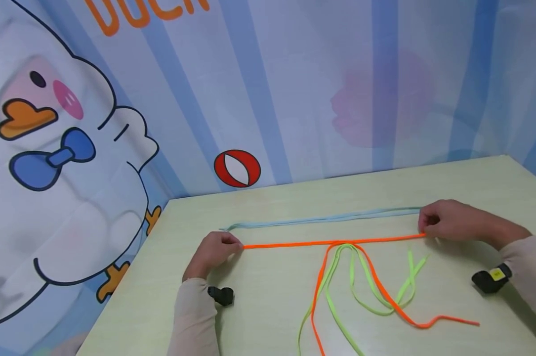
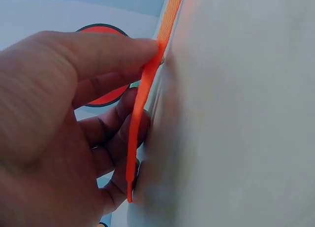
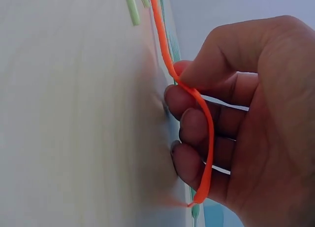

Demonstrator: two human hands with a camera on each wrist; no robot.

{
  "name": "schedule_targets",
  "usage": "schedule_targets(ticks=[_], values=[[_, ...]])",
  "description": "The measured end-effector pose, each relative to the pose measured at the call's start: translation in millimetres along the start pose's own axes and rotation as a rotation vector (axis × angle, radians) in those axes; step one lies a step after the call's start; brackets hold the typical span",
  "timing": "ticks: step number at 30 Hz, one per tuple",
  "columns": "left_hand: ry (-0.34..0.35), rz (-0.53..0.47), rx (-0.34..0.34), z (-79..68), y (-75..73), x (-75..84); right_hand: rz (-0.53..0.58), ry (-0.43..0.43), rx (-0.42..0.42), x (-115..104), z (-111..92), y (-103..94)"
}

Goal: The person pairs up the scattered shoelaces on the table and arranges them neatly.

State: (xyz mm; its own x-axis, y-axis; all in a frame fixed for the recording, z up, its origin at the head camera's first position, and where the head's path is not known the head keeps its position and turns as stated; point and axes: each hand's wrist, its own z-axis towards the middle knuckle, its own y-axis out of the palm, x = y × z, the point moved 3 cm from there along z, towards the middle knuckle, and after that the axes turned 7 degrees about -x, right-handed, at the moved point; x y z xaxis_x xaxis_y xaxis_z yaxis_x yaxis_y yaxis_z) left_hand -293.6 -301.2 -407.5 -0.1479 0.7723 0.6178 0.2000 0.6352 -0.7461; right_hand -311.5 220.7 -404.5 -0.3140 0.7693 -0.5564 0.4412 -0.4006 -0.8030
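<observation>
An orange shoelace [image 1: 290,244] runs taut and nearly level between the two hands. My left hand [image 1: 212,252] pinches it near one end between thumb and forefinger; in the left wrist view the narrow tip [image 2: 130,191] hangs past the fingers. The right hand [image 1: 456,221] pinches near the other end, whose tail [image 3: 210,138] curves down across the palm side. At the middle, a second orange shoelace [image 1: 379,284] and light green shoelaces [image 1: 348,245] bend and trail toward the near side. Whether they are looped around the taut one, I cannot tell.
Behind the taut lace, a pale blue shoelace [image 1: 294,222] lies stretched across the pale wooden table [image 1: 259,316]. A printed cloth [image 1: 294,99] with a duck and a ball hangs behind and to the left. Small black devices [image 1: 222,295] sit at both wrists.
</observation>
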Motion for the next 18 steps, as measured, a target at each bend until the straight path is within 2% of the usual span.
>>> schedule_targets(ticks=[12,18], values=[[-0.020,0.024,0.023,0.6,1.0,2.7,-0.126,-0.022,0.019,-2.0,-3.5,-7.6],[-0.014,0.024,0.036,1.4,1.7,2.3,-0.197,0.059,0.020,-5.7,-8.3,-10.4]])
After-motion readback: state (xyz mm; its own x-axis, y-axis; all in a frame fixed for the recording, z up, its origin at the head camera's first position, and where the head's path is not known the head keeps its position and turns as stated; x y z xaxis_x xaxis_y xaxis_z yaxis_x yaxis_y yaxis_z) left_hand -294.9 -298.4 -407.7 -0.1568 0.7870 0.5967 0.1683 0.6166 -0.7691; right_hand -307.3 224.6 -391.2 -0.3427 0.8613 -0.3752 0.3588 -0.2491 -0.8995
